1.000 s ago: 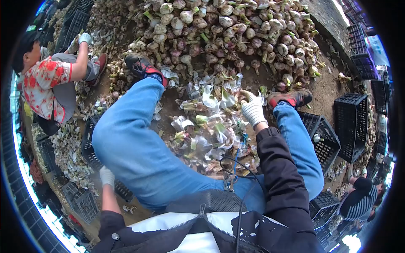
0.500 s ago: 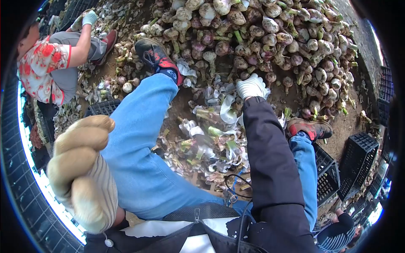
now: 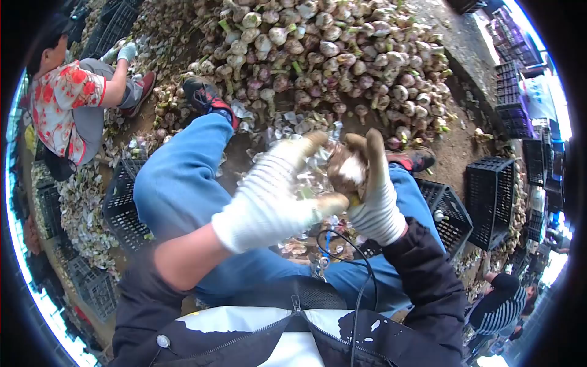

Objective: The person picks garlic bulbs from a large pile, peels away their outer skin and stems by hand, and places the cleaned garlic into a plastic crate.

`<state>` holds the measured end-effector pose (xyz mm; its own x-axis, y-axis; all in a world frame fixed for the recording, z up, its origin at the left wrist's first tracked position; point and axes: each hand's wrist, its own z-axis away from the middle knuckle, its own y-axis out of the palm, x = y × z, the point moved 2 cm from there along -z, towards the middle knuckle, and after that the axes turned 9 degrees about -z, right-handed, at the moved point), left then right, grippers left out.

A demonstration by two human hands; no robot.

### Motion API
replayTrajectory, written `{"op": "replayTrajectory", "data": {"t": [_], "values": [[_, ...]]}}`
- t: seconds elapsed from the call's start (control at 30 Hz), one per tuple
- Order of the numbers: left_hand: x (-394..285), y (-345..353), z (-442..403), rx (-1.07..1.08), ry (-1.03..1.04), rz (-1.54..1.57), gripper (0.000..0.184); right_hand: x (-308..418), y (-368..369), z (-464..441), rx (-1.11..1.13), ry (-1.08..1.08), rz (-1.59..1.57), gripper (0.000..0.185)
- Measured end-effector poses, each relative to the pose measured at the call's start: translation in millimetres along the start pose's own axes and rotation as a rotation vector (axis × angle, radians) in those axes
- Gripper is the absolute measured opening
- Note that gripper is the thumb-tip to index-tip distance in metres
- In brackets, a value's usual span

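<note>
In front of my lap, my right hand (image 3: 378, 199), in a striped white glove with tan fingers, grips a garlic bulb (image 3: 350, 169). The bulb has brown, dirty outer skin and a bright white patch. Close to its left side is my left hand (image 3: 272, 189), gloved alike and slightly blurred, with thumb and fingers spread apart. The left thumb tip comes up to the bulb's lower edge; whether it touches cannot be made out. Behind both hands rises a large heap of garlic bulbs (image 3: 330, 52) with stems. Peeled skins (image 3: 244, 116) litter the ground between my feet.
Black plastic crates stand by my left leg (image 3: 125, 205) and at the right (image 3: 491, 202). A black cable (image 3: 367, 263) loops over my lap. A person in a flowered shirt (image 3: 67, 98) sits at the left; another in striped clothing (image 3: 501, 309) is at lower right.
My right hand has come back from the heap's edge with a garlic bulb. My left hand has swung from the far left to beside it. The view has shifted somewhat.
</note>
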<state>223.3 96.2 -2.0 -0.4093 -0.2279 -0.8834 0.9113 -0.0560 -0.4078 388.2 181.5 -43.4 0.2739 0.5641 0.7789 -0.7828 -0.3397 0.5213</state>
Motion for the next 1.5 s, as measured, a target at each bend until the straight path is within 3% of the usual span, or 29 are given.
{"op": "replayTrajectory", "data": {"t": [0.03, 0.1, 0.13, 0.2, 0.3, 0.33, 0.4, 0.47, 0.5, 0.57, 0.63, 0.67, 0.73, 0.87, 1.07, 1.2, 1.3, 1.43, 1.5], "values": [[-7.1, 15.8, -1.9, 0.041, 0.042, 0.079, 0.086, 2.3, -0.8, 17.9, 0.101, -0.169, 0.206, 0.063], [-3.8, 49.2, 0.2, 0.056, 0.109, 0.154, 0.087, 5.8, -5.7, 49.0, 0.246, -0.888, 0.985, 0.074], [-4.5, 54.7, 5.7, -0.011, 0.162, 0.074, 0.085, 2.5, -9.2, 60.0, 0.220, -0.995, 1.062, 0.081], [-9.0, 61.3, 9.5, -0.143, 0.279, -0.091, 0.081, 2.5, -19.6, 77.7, 0.119, -0.927, 1.015, 0.089], [-1.4, 72.6, 8.8, -0.051, 0.318, 0.127, 0.074, 6.4, -30.3, 91.8, 0.072, -1.021, 1.124, 0.093], [-4.4, 77.2, 9.9, -0.014, 0.255, 0.292, 0.073, 9.1, -34.5, 93.9, -0.036, -1.093, 1.213, 0.093], [4.5, 80.3, 7.1, -0.094, 0.293, 0.304, 0.075, 24.1, -31.8, 97.3, -0.287, -1.127, 1.372, 0.077], [10.2, 81.4, 4.0, -0.126, 0.271, 0.440, 0.078, 6.2, -44.7, 82.1, -0.493, -1.036, 0.673, 0.057], [10.0, 81.6, 2.7, -0.146, 0.288, 0.421, 0.077, 2.1, -49.6, 76.6, -0.492, -0.884, 0.374, 0.055], [12.7, 82.1, 0.8, -0.184, 0.313, 0.380, 0.076, -0.8, -47.3, 73.5, -0.186, -0.385, -0.120, 0.049], [18.8, 82.4, -5.6, -0.249, 0.418, 0.172, 0.076, -14.1, -38.7, 65.2, -0.011, -0.108, -0.306, 0.045], [19.9, 83.2, -7.1, -0.273, 0.449, 0.154, 0.076, -13.8, -34.5, 62.4, -0.059, -0.159, -0.365, 0.039], [8.1, 77.3, -7.3, -0.323, 0.583, -0.042, 0.077, -6.8, -36.6, 60.6, -0.065, -0.123, -0.225, 0.037], [27.2, 91.8, -9.2, -0.186, 0.411, 0.281, 0.077, -7.9, -44.7, 57.1, -0.086, -0.086, -0.164, 0.034], [26.1, 89.4, -5.3, -0.238, 0.443, 0.198, 0.075, -4.4, -47.9, 62.0, -0.044, 0.023, -0.170, 0.035], [34.8, 90.3, -5.0, -0.171, 0.348, 0.418, 0.074, -11.9, -56.2, 62.2, -0.031, -0.001, -0.084, 0.031], [31.0, 90.5, -1.5, -0.071, 0.162, 0.692, 0.075, -6.0, -58.0, 68.2, -0.009, 0.017, 0.046, 0.029], [18.1, 81.3, -2.1, 0.020, -0.083, 0.721, 0.070, -6.1, -54.6, 69.8, -0.053, -0.237, 0.273, 0.023], [17.1, 86.2, 0.2, 0.144, -0.223, 1.166, 0.054, -6.2, -53.3, 72.4, -0.044, -0.309, 0.350, 0.019]]}}
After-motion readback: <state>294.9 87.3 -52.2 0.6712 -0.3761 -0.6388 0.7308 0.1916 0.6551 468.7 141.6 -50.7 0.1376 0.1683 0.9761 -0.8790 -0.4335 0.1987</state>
